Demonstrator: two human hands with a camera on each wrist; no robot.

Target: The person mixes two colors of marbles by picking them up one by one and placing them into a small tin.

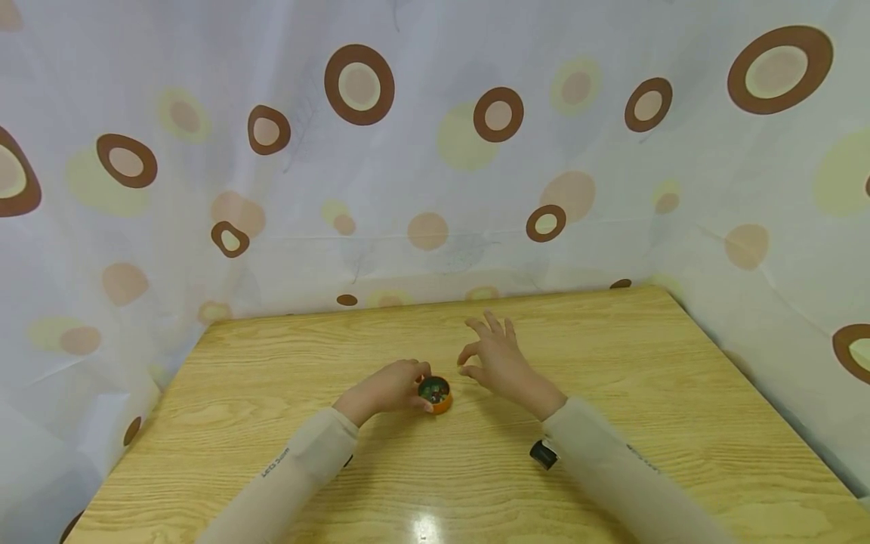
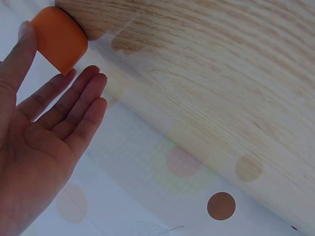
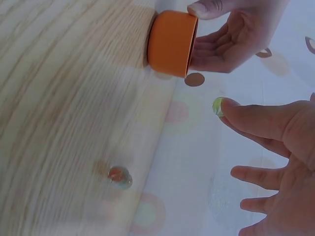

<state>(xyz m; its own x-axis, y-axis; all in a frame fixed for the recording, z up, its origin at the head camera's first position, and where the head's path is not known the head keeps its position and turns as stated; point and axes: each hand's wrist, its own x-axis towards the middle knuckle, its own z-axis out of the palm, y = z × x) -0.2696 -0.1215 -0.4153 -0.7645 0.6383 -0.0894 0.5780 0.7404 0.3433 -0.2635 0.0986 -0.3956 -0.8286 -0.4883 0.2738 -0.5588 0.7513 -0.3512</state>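
A small orange cup point(image 1: 442, 404) stands on the wooden table, with several dark and coloured marbles point(image 1: 433, 391) inside. My left hand point(image 1: 397, 385) grips its rim between thumb and fingers; in the left wrist view the cup's orange wall point(image 2: 61, 39) shows at the thumb. To the right of the cup, my right hand point(image 1: 503, 364) is raised above the table, its other fingers spread. Its thumb and forefinger pinch a clear green-yellow glass marble point(image 3: 218, 106). Another glass marble point(image 3: 120, 177), with red-orange inside, rests on the table in the right wrist view.
The wooden table point(image 1: 272, 408) reaches back to a pale curtain point(image 1: 408, 166) with brown, yellow and peach spots, which also hangs at both sides. A black wrist device point(image 1: 544, 455) shows beneath the right sleeve.
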